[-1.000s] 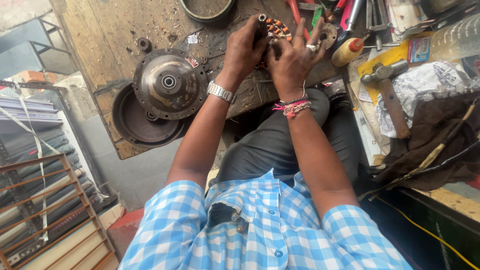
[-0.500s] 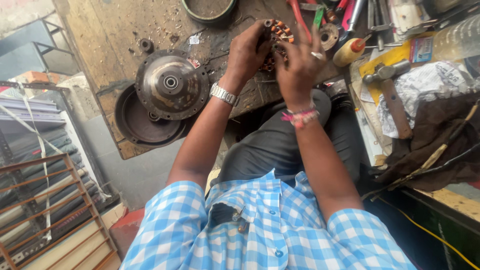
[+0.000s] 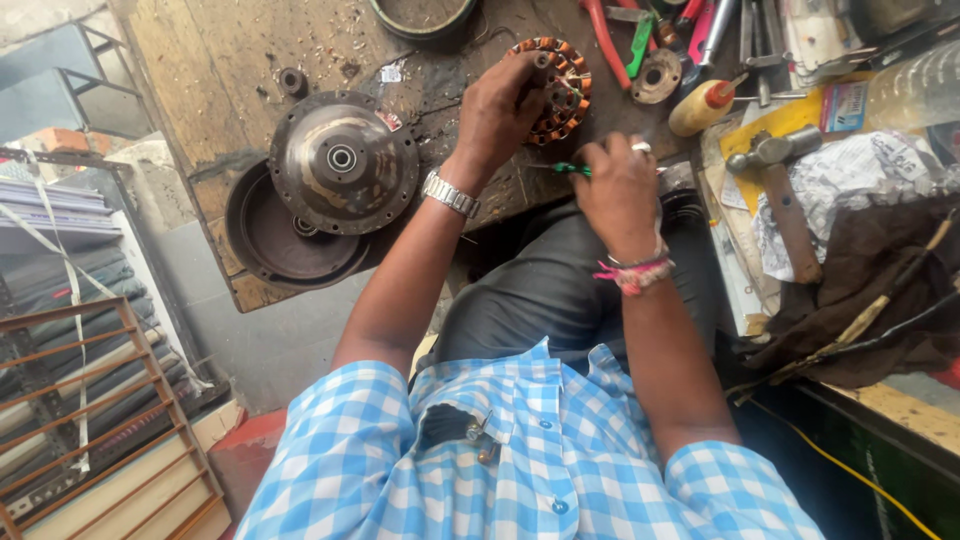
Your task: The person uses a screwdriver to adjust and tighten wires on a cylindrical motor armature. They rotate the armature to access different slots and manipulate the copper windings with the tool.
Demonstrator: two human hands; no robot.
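A round stator (image 3: 565, 80) with copper windings lies on the worn wooden bench (image 3: 230, 70). My left hand (image 3: 498, 112), a metal watch on its wrist, grips the stator's near left side and covers part of it. My right hand (image 3: 618, 185) is closed just below the stator at the bench edge, holding a small green-handled tool (image 3: 570, 168) that points left toward my left hand. A pink thread band circles my right wrist.
A grey round motor cover (image 3: 340, 160) sits on a dark dished cover (image 3: 285, 240) at the left. To the right lie a hammer (image 3: 780, 195), a yellow glue bottle (image 3: 700, 105), red pliers (image 3: 605, 40), a plastic bottle (image 3: 915, 85) and a brown cloth (image 3: 870, 280).
My right hand has dropped from the top of the stator to the bench edge and now shows the green-handled tool. My left hand stays on the stator.
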